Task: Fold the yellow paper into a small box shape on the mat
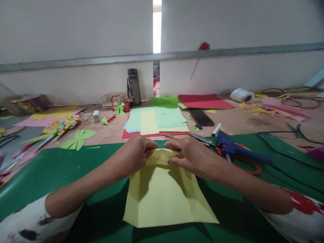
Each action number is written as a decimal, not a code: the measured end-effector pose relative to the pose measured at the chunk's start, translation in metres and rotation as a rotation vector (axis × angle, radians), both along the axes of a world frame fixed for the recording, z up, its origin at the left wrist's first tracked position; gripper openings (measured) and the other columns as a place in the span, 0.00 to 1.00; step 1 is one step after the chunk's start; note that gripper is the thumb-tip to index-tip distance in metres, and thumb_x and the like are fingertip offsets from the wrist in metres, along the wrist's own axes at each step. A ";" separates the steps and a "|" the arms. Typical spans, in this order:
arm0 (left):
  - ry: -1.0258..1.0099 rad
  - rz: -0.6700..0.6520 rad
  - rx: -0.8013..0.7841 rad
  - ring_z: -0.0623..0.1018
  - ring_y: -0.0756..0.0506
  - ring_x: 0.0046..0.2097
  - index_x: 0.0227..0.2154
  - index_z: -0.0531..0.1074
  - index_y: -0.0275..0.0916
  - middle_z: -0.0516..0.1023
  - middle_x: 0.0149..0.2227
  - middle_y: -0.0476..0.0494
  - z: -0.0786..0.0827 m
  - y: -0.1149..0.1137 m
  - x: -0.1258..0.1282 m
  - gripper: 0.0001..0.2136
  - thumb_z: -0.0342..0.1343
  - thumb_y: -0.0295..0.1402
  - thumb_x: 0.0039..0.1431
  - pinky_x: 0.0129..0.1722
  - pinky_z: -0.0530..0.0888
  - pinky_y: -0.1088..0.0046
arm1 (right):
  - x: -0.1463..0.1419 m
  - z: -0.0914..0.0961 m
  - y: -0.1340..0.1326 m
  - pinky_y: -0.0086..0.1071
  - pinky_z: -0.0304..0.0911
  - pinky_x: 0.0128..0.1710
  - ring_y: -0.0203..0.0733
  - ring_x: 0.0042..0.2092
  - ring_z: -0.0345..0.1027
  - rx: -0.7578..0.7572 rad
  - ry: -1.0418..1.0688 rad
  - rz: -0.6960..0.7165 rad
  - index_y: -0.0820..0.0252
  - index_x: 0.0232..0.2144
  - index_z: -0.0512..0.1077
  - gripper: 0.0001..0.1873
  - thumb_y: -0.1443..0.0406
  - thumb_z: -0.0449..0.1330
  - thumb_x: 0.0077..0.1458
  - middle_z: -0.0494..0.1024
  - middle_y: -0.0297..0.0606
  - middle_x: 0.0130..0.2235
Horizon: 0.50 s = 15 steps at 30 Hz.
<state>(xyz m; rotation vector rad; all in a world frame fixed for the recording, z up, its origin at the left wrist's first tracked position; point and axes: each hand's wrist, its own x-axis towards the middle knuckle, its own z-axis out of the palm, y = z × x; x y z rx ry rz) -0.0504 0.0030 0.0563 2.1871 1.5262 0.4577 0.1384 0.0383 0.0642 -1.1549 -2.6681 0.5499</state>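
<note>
A yellow sheet of paper (164,195) lies on the green mat (63,168) in front of me, creased, with its far edge folded over. My left hand (136,153) pinches that far edge at its left end, fingers closed on the paper. At the right end of the fold, my right hand (189,153) presses and grips the same edge with bent fingers. Both forearms reach in from the bottom corners.
A blue glue gun (235,148) and scissors (202,138) lie just right of my right hand. A stack of coloured paper (157,121) sits beyond the mat, then a dark phone (201,117), a grey bottle (134,87), green paper cut-outs (77,139) and cables (291,135).
</note>
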 end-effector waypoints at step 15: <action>-0.111 -0.012 -0.037 0.69 0.51 0.24 0.34 0.76 0.34 0.77 0.26 0.47 -0.008 0.003 -0.009 0.15 0.44 0.25 0.49 0.21 0.61 0.79 | 0.002 -0.011 0.000 0.34 0.50 0.40 0.29 0.21 0.49 0.290 0.060 -0.003 0.61 0.16 0.67 0.14 0.67 0.58 0.52 0.66 0.26 0.18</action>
